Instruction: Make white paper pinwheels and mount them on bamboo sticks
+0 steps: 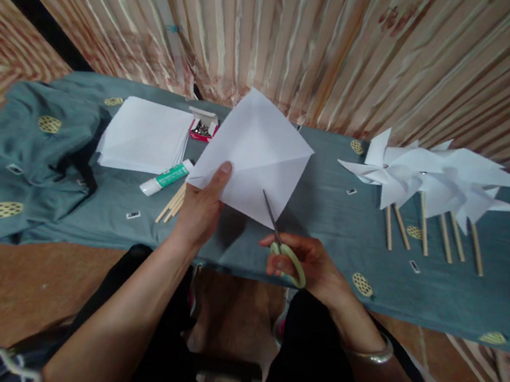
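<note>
My left hand (204,205) grips a square sheet of white paper (257,143) by its left corner, thumb on top and fingers hidden beneath. Fold creases run across the sheet, which is raised over the cloth. In my right hand (306,260) is a pair of scissors (289,261) with pale green handles, fingers through the loops. One blade lies over the paper near its lower corner; the other seems hidden under it.
On the cloth-covered table (317,227) sit a stack of white paper (145,135), a red box of small metal pins (204,126), a glue tube (167,177) and wooden sticks (171,205). Several paper pinwheels (432,174) lie at right. Bunched cloth (42,157) covers the left end.
</note>
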{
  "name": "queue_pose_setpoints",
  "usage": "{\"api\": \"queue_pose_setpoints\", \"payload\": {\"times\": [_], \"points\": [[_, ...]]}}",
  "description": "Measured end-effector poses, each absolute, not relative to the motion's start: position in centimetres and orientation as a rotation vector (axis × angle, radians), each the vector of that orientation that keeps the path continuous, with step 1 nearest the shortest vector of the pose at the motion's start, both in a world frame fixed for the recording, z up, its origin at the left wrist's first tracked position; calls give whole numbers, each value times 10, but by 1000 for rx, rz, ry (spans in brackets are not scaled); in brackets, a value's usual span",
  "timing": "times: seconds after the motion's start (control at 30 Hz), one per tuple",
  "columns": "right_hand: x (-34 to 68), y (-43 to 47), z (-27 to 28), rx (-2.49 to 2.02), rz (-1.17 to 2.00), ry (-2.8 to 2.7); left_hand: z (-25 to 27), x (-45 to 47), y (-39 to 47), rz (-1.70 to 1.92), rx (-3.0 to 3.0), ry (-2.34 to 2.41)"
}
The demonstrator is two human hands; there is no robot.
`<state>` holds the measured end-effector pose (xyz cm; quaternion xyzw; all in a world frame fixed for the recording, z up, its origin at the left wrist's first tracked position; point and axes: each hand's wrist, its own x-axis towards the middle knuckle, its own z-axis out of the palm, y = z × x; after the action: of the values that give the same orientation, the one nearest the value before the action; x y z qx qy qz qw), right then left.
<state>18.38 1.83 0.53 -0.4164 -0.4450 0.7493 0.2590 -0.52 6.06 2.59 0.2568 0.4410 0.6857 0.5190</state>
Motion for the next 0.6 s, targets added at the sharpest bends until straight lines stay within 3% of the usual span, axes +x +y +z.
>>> {"api": "queue_pose_setpoints", "payload": {"times": [0.6], "points": [[179,19,9,-1202,2017,-1112,22,-4,59,1641,633,1056]]}}
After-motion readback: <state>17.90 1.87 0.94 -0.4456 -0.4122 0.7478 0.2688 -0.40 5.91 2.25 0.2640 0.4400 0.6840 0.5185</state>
